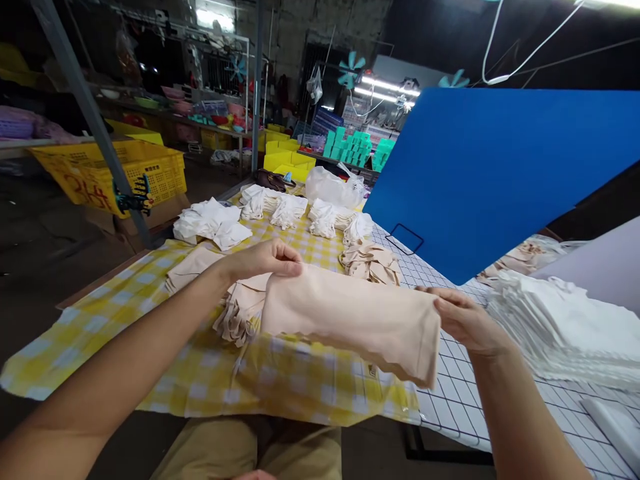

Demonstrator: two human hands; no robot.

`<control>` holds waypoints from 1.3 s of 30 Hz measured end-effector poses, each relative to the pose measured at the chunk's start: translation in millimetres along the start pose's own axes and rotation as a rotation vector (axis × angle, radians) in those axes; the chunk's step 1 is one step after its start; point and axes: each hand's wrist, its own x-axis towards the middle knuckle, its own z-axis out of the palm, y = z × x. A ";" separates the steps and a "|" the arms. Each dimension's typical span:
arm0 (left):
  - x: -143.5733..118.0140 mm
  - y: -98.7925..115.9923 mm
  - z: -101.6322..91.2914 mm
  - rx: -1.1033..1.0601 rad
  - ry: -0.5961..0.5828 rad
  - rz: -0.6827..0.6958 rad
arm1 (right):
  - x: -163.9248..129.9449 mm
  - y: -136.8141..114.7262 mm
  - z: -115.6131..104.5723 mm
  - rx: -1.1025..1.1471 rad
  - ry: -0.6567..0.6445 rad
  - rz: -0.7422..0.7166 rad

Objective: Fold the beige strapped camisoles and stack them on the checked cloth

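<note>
The person sits at a table covered with a yellow checked cloth (pixel 210 380), and both hands hold one beige fabric piece (pixel 350 317) in the air just above this cloth. The left hand (pixel 263 259) pinches the upper left corner of the piece with the fingers closed over the edge. The right hand (pixel 465 320) grips the right end, thumb on top. The two hands are well apart, so the piece is stretched flat between them; I think it is held like this so that the edges lie even, because the lower edge shows several layers, like something folded.

Directly behind the fabric piece, touching the cloth, lies a fanned pile of beige pieces (pixel 240 310) of the same colour, and a flatter beige piece (pixel 193 265) is to the left of this pile. A second beige heap (pixel 371 261) rests further back on the cloth. At the far end of the cloth stand several white bundles (pixel 213 223), grouped by colour and kept away from the beige ones.

To the right of the checked cloth the table shows a white grid surface (pixel 465 407), and there a tall stack of white pieces (pixel 565 327) lies near the right hand. A large blue board (pixel 500 173) stands behind it. A yellow crate (pixel 105 173) is far to the left of the cloth. What kind of garment the beige pieces are, I cannot say from here.
</note>
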 end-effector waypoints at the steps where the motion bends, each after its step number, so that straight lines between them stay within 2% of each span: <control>1: 2.8 -12.2 5.4 0.069 0.024 -0.039 | 5.7 8.3 1.2 -0.061 0.013 0.030; 4: 5.3 -57.1 25.9 0.433 0.013 -0.178 | 19.5 43.6 11.4 -0.435 0.158 0.181; 6: 0.0 -83.0 38.8 0.666 0.010 -0.219 | 20.1 68.2 22.4 -0.653 0.256 0.258; 7: -4.3 -91.9 44.0 0.739 0.004 -0.221 | 17.5 78.2 28.3 -0.698 0.259 0.269; 9: -14.6 -100.8 51.2 0.803 -0.026 -0.193 | 8.4 91.8 40.3 -0.702 0.177 0.249; 12: -30.0 -98.3 57.5 0.839 -0.073 -0.133 | -5.5 97.8 58.6 -0.742 0.084 0.194; 14: -38.1 -95.3 61.5 0.912 -0.061 -0.113 | -9.7 97.6 72.1 -0.783 0.035 0.123; 16: -42.9 -96.2 65.8 0.993 -0.044 -0.112 | -9.0 97.8 86.2 -0.816 -0.021 0.061; 19: -43.7 -102.0 71.2 1.074 -0.043 -0.137 | -3.3 100.8 102.4 -0.962 -0.039 0.057; 22: -41.6 -100.8 75.8 1.100 -0.046 -0.135 | 0.4 105.2 103.5 -1.049 0.033 0.077; 25: -42.7 -86.8 84.8 1.001 -0.077 -0.108 | -1.2 110.0 90.1 -0.966 0.180 0.070; 26: -43.3 -80.7 89.3 0.925 -0.119 -0.093 | -2.6 112.1 84.6 -0.926 0.230 0.074; 28: -41.8 -69.2 99.9 0.729 -0.276 -0.073 | -6.6 116.7 75.9 -0.858 0.303 0.122; 30: -33.2 -61.0 110.7 0.555 -0.436 -0.060 | -11.8 121.1 72.1 -0.807 0.352 0.199; 31: -25.3 -58.4 115.9 0.508 -0.472 -0.051 | -14.9 122.6 72.1 -0.779 0.376 0.234; 32: -15.1 -56.8 120.9 0.491 -0.467 -0.035 | -18.5 123.4 73.1 -0.742 0.406 0.260; 36: 42.0 -54.9 143.2 0.587 -0.268 0.057 | -37.0 122.9 82.0 -0.547 0.550 0.287; 39: 84.0 -54.5 166.8 0.663 -0.224 0.105 | -53.3 125.4 90.7 -0.440 0.618 0.258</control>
